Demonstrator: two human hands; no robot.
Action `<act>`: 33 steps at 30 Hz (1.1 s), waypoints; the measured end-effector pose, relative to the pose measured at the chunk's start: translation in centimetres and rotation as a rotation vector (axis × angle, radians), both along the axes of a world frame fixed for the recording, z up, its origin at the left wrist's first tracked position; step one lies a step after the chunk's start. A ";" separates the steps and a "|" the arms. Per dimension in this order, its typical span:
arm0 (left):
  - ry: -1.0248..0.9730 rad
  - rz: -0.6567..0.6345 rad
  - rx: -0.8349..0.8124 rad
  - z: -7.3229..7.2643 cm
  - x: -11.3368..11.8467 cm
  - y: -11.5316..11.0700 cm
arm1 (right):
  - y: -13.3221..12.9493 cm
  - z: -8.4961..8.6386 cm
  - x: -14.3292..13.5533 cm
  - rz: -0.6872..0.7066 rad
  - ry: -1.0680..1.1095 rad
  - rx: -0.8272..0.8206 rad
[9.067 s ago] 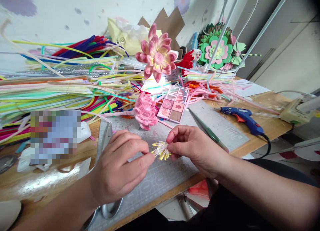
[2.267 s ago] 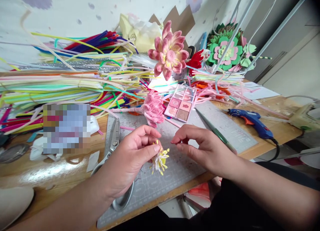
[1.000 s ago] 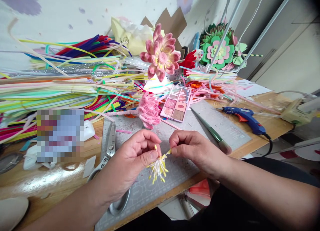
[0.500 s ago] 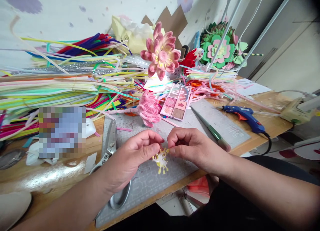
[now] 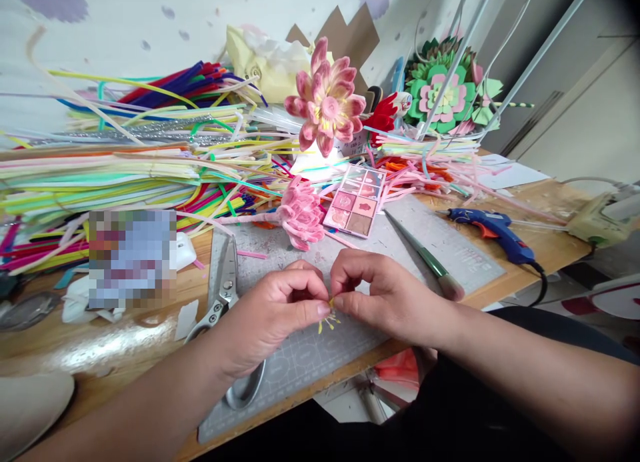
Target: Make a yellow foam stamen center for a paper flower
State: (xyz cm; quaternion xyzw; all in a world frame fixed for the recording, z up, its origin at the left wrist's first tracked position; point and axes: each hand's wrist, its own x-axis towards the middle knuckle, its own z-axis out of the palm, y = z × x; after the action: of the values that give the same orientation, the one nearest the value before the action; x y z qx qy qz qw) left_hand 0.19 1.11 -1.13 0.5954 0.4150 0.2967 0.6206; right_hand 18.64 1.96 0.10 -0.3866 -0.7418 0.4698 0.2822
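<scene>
Just above the front of the grey cutting mat, my left hand pinches a small bunch of yellow flower stamens. My right hand meets it, thumb and finger closed on a yellow tip of the same bunch. Most of the bunch is hidden behind the fingers; thin yellow ends hang below. Scissors lie beside my left forearm, partly covered by it. Beyond the hands rest a pink pipe-cleaner flower on its stem and a makeup palette. A green-handled brush lies right of my right hand.
Bundles of coloured pipe cleaners fill the back left. A larger pink flower stands behind the palette. A blue glue gun with its cord lies at the right. A white mouse-like case sits left, near a blurred patch.
My fingers have closed in over the stamens, so less of the bunch shows and its white middle is hidden. The whole view has shifted slightly.
</scene>
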 end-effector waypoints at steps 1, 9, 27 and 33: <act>0.000 0.000 -0.002 0.0 -0.1 0.0 | 0.1 -0.1 0.1 -0.014 0.011 0.011; -0.114 0.136 -0.048 0.3 -0.4 -0.1 | 2.3 -1.2 2.5 -0.233 -0.077 -0.114; -0.076 0.326 0.158 0.4 -0.2 -0.7 | -1.0 -3.0 -1.5 -0.166 0.250 -0.296; -0.097 0.320 0.126 0.4 0.0 -0.8 | -1.2 -3.2 -2.9 -0.195 0.357 -0.397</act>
State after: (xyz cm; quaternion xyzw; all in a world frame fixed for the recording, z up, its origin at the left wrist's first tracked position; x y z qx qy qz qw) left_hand 0.17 0.35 -0.70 0.5443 0.4548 0.4457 0.5462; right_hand 15.78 0.73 -3.07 -0.4152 -0.5332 0.6369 0.3711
